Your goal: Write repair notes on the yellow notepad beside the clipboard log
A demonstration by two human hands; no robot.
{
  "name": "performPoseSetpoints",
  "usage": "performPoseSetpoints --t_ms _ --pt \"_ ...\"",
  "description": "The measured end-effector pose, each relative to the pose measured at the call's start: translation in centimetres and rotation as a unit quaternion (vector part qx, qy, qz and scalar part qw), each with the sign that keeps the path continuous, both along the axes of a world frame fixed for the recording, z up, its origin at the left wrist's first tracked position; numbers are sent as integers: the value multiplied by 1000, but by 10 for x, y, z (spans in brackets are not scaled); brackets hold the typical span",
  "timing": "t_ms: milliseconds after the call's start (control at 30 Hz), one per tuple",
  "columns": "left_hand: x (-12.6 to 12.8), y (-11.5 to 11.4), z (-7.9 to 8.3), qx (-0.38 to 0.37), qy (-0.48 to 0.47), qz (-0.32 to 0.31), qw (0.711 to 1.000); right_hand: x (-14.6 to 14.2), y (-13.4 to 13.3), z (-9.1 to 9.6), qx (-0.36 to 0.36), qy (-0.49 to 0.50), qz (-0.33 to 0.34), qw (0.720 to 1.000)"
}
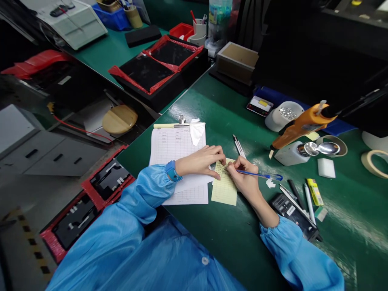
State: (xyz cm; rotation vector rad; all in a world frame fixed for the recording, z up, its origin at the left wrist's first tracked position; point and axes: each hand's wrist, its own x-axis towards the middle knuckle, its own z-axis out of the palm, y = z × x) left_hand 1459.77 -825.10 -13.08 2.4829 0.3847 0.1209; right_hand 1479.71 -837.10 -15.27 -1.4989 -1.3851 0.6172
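My right hand [247,180] pinches a blue pen [260,175], its tip at a yellow lined note sheet [224,194] that bears handwriting near the top. Across the sheet's upper left edge lies my left hand [201,161], fingers apart, thumb and fingertips resting on the paper. Beneath that hand are white printed forms [166,151] with table rows, under a metal clip [182,121]. A crumpled white tissue [197,131] sits at the forms' top right corner. Just beyond the note lies a slim metal tool [239,146], partly hidden by my right hand.
On the green table's right are an orange electric screwdriver-like tool [303,123], a white pump bottle [289,153], a tape roll [374,163], a black device [294,214] and a yellow-labelled pack [315,192]. Black trays with red edging [157,64] stand at the back left.
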Motion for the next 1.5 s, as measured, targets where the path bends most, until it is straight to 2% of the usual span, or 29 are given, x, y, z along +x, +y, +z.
performPoseSetpoints --t_ms 567,1167,1500 --pt "0 -2 2 17 -1 -5 1000 0 0 -2 -8 -6 6 1000" --pt "-1 -1 1 -3 -7 -4 1000 -2 1 1 -15 -3 7 1000" --pt "0 -1 1 -3 3 -3 1000 -2 -1 0 -13 1 -18 1000"
